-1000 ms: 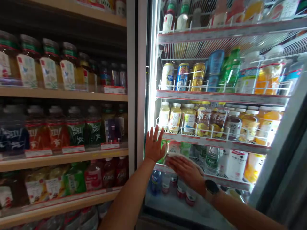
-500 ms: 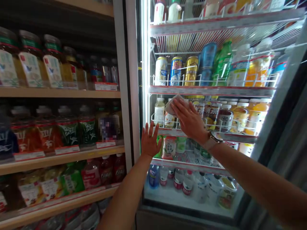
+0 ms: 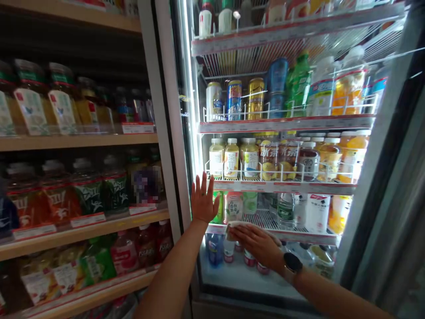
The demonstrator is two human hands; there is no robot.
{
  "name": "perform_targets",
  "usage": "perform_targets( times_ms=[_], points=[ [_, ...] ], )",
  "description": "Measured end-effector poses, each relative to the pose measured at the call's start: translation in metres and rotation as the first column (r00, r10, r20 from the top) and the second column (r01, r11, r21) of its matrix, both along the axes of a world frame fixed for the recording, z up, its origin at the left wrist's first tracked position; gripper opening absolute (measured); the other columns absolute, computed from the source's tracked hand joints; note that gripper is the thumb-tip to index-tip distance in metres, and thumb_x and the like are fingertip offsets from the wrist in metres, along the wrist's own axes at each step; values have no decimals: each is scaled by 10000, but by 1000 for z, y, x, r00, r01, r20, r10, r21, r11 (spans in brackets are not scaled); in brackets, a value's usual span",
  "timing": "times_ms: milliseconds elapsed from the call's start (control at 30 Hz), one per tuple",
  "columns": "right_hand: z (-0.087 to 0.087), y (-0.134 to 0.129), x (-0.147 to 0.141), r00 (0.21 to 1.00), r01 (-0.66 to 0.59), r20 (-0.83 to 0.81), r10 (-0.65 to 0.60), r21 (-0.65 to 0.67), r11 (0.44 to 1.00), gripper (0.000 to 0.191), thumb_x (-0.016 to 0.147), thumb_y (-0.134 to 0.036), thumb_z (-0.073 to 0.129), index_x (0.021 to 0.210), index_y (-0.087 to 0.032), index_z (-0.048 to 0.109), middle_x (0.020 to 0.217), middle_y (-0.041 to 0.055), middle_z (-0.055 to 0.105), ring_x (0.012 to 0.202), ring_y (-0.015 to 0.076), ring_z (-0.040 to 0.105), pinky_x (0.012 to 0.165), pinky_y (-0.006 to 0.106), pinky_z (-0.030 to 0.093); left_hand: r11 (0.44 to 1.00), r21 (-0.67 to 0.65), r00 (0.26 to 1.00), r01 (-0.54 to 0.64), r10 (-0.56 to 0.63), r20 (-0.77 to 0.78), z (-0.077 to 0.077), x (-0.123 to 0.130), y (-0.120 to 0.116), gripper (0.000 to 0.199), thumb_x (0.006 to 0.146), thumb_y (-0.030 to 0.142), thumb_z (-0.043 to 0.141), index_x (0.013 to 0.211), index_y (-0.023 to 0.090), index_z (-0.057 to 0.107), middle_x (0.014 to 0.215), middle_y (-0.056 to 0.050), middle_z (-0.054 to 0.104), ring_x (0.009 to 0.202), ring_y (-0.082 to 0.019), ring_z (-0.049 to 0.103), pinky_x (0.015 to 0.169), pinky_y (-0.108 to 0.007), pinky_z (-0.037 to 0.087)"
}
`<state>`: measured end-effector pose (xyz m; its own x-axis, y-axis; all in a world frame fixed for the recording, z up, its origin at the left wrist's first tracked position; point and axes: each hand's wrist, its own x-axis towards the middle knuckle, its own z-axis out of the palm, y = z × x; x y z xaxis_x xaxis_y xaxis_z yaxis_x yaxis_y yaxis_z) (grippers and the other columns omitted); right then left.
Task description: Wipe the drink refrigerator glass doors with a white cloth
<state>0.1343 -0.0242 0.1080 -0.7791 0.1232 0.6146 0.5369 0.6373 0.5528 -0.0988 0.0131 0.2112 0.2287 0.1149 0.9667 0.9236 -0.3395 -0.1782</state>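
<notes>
My left hand [image 3: 203, 199] lies with spread fingers against the glass near the left side of the lit drinks cooler [image 3: 232, 287]. It holds nothing. Lower and to the right, my right hand [image 3: 257, 243] presses a pale cloth [image 3: 232, 231] flat on the glass, its fingers stretched over it. A dark watch [image 3: 292, 263] is on my right wrist. Behind the glass, level with the cloth, runs a wire shelf's price rail [image 3: 315, 237]. Small bottles on the cooler floor are partly hidden by my right hand.
Left of the cooler, wooden shelves [image 3: 79, 142] hold rows of bottled drinks, with price tags [image 3: 88, 219] along their edges. Inside the cooler are cans [image 3: 234, 100], a green bottle [image 3: 298, 84] and tea bottles [image 3: 231, 158]. A dark frame [image 3: 375, 177] bounds the cooler's right side.
My right hand has slid the cloth down the glass from the middle bottle shelf to the lower rail. My left hand stays against the glass. The view has shifted slightly.
</notes>
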Motion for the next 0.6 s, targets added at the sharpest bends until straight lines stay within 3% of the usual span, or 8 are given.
perform_targets(
  times_ms=[33, 100, 200, 300, 400, 433, 500, 600],
  points=[
    [3, 0, 3, 999, -19, 27, 19, 0, 1000, 654, 878, -12, 347, 1517, -151, 315, 1471, 11, 509, 1357, 123, 443, 1130, 297, 379, 1000, -3, 1000, -5, 5, 1, 0, 0, 1, 687, 969, 385, 413, 1560, 186, 125, 1632, -110, 107, 1509, -304, 64, 1212, -513, 176],
    [27, 2, 12, 998, -38, 56, 37, 24, 999, 630, 906, -21, 350, 1520, -149, 300, 1481, 10, 498, 1372, 108, 423, 1128, 288, 380, 1000, -14, 1000, -12, 12, 8, 0, 0, 2, 708, 965, 422, 431, 1560, 186, 128, 1626, -126, 131, 1506, -314, 78, 1209, -523, 181],
    [103, 7, 30, 1000, 23, -15, -22, 112, 993, 663, 925, -19, 357, 1551, -165, 194, 1503, 25, 466, 1415, 120, 365, 1179, 324, 312, 1000, -10, 1000, -14, 14, 9, 1, 0, 3, 699, 970, 433, 421, 1558, 183, 138, 1624, -133, 135, 1505, -315, 84, 1209, -522, 179],
    [189, 12, 53, 965, 155, -236, -116, 150, 976, 741, 926, -21, 361, 1565, -259, 71, 1537, 15, 413, 1449, 161, 311, 1231, 447, 200, 1000, 10, 1000, -8, 8, 5, 2, 1, 2, 681, 976, 416, 405, 1559, 193, 134, 1629, -120, 120, 1505, -310, 76, 1209, -520, 181],
    [237, 13, 71, 892, 217, -433, -125, 170, 961, 742, 946, -66, 361, 1562, -306, 24, 1569, 8, 355, 1462, 225, 284, 1219, 543, 201, 1000, -6, 1000, 18, -18, 23, 3, 1, 3, 672, 971, 415, 413, 1557, 210, 156, 1629, -108, 128, 1505, -308, 86, 1211, -525, 176],
    [240, 13, 73, 884, 222, -451, -124, 170, 960, 739, 950, -74, 358, 1561, -308, 13, 1572, 7, 350, 1461, 232, 285, 1214, 548, 217, 999, -19, 999, 30, -29, 36, 2, 1, 3, 669, 968, 423, 418, 1554, 214, 175, 1628, -105, 139, 1504, -310, 92, 1211, -527, 175],
    [224, 11, 73, 894, 213, -429, -127, 160, 964, 739, 951, -79, 361, 1562, -295, 6, 1563, 13, 367, 1455, 224, 301, 1210, 522, 256, 998, -45, 997, 49, -46, 65, 2, 0, 4, 657, 964, 436, 421, 1548, 219, 210, 1625, -101, 165, 1502, -313, 105, 1213, -533, 170],
    [160, 9, 68, 940, 181, -313, -137, 114, 977, 730, 937, -61, 364, 1568, -249, 49, 1525, 35, 429, 1427, 185, 362, 1202, 439, 310, 997, -42, 995, 71, -68, 75, 2, 1, 4, 646, 967, 424, 414, 1548, 230, 209, 1625, -91, 176, 1502, -309, 110, 1217, -529, 160]
  ],
)
